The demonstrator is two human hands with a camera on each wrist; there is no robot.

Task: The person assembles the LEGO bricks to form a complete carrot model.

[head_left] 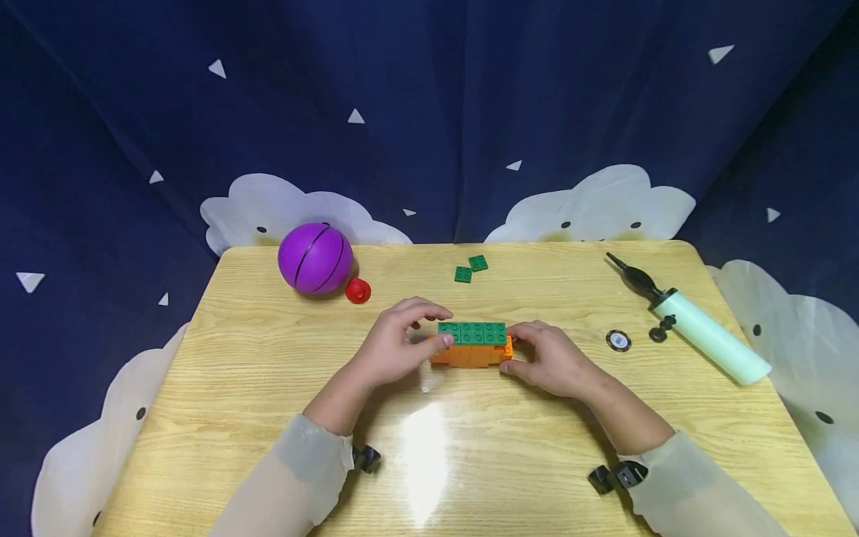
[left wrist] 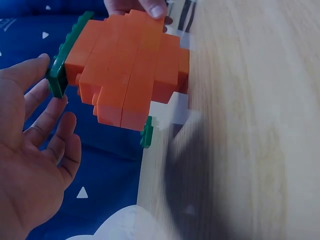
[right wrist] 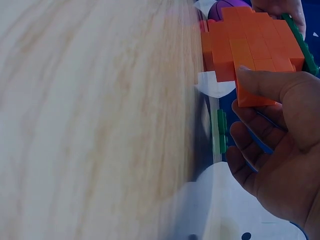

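A stepped build of orange toy bricks [head_left: 470, 356], with a row of green bricks [head_left: 473, 333] along its top, is between both hands near the middle of the table. My left hand [head_left: 396, 344] pinches the left end of the green row, with thumb in front and a finger behind; its other fingers curve loosely in the left wrist view. At the other end, my right hand [head_left: 552, 361] grips an orange end brick [right wrist: 250, 92] between thumb and fingers. The orange face [left wrist: 120, 65] shows flat, stepped edges in the left wrist view.
Two loose green bricks [head_left: 470, 268] lie beyond the build. Back left are a purple ball [head_left: 315, 258] and a small red hat-like piece [head_left: 359, 291]. To the right lie a round black-and-white chip [head_left: 618, 341], a small black piece [head_left: 661, 330] and a mint-coloured hand pump [head_left: 711, 335].
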